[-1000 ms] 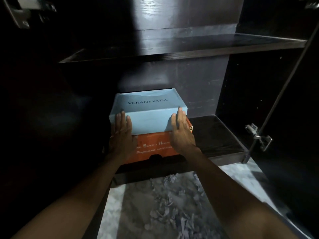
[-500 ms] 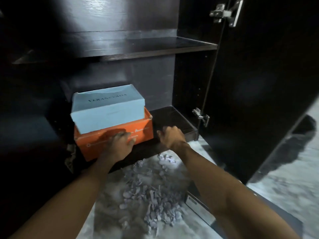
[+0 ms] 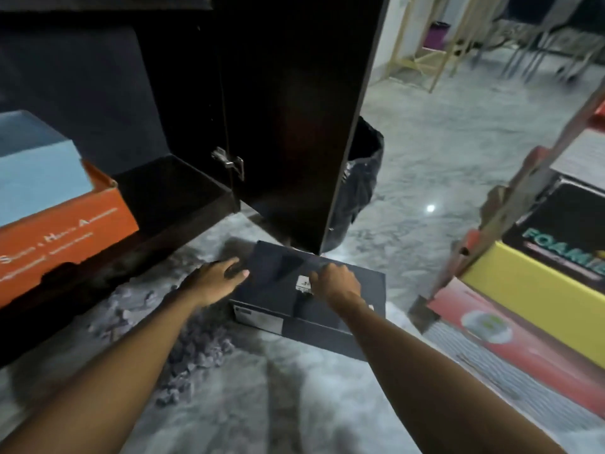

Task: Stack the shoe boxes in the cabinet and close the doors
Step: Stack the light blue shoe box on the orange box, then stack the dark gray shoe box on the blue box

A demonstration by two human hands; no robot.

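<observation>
A black box [image 3: 314, 290] lies on the floor [image 3: 425, 152] below the open cabinet door [image 3: 294, 109]. The left hand [image 3: 214, 281] touches its left edge, fingers relaxed. The right hand [image 3: 334, 283] rests on its lid, fingers curled; whether it grips is unclear. A blue box [image 3: 36, 172] sits on an orange box [image 3: 65, 234] at the cabinet's left.

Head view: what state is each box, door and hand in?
Light blue shoe box: stacked on the orange box.
Orange shoe box: on the cabinet floor.
Black shoe box: on the floor, lid on.
Dark cabinet door: open.
Left hand: at the black box's edge.
Right hand: on its lid.
</observation>
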